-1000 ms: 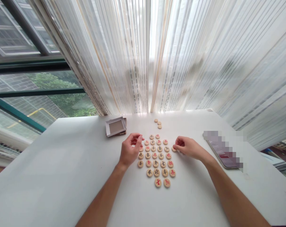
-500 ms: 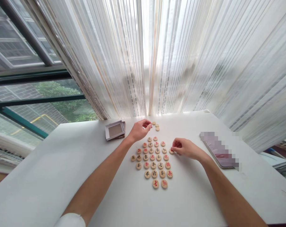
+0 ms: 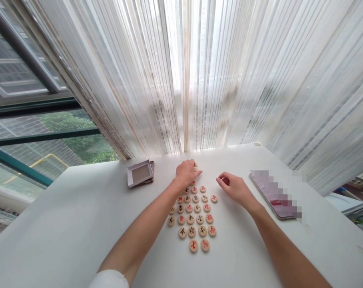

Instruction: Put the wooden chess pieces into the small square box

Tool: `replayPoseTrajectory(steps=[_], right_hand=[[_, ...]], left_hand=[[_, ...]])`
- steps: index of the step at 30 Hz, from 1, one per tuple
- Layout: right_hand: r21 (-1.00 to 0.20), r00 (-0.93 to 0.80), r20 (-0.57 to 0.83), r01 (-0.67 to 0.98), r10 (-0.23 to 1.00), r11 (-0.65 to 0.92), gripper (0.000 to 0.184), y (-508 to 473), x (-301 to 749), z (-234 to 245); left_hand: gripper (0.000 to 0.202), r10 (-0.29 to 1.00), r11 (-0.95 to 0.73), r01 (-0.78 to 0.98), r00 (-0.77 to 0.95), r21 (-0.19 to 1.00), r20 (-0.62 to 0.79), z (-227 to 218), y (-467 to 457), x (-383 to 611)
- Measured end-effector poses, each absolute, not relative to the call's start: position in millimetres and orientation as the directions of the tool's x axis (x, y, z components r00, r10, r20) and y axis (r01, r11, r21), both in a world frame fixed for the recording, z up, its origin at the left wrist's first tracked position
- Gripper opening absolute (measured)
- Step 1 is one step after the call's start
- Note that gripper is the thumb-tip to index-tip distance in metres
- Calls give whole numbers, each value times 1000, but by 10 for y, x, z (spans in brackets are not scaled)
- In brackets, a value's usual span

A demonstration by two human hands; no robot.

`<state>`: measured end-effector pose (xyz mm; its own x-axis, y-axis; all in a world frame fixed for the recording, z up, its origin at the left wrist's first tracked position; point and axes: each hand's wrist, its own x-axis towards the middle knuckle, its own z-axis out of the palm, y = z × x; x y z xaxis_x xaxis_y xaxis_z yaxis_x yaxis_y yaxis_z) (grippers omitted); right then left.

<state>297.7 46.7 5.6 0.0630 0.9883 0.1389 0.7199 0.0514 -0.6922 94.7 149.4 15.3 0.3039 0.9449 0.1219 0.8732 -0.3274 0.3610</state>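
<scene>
Round wooden xiangqi pieces [image 3: 195, 208] with red and black characters lie flat in rows on the white table [image 3: 79, 212]. My left hand [image 3: 186, 174] is curled over the far end of the rows, and its fingers cover several pieces. One piece [image 3: 195, 168] shows just past the fingertips, touching them or very close. I cannot tell whether the hand grips anything. My right hand [image 3: 232, 188] rests to the right of the rows, fingers loosely curved and holding nothing. The nearest piece to it [image 3: 214, 198] lies a little to the lower left, apart from the fingers.
A small cardboard box with its lid [image 3: 140, 174] sits left of my left hand. A phone [image 3: 274, 195] with a blurred screen lies on the right of the table. Sheer striped curtains [image 3: 181, 80] hang along the far edge, and a window is at the left.
My left hand has moved right, over the far pieces, and now covers them. My right hand has lifted away from the right-edge piece. The whole view has tilted slightly.
</scene>
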Motion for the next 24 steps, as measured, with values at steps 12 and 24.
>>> replayPoseTrajectory(steps=[12,24], right_hand=[[-699,131,263,709,956,95,28,486,2969,49],[-700,167,271,711,948,74,27,519,2994,13]], left_hand=[[23,961,-277,936,276,218,34,148,1595,866],[55,889,-437,872,456,220,-42,144,1908,804]])
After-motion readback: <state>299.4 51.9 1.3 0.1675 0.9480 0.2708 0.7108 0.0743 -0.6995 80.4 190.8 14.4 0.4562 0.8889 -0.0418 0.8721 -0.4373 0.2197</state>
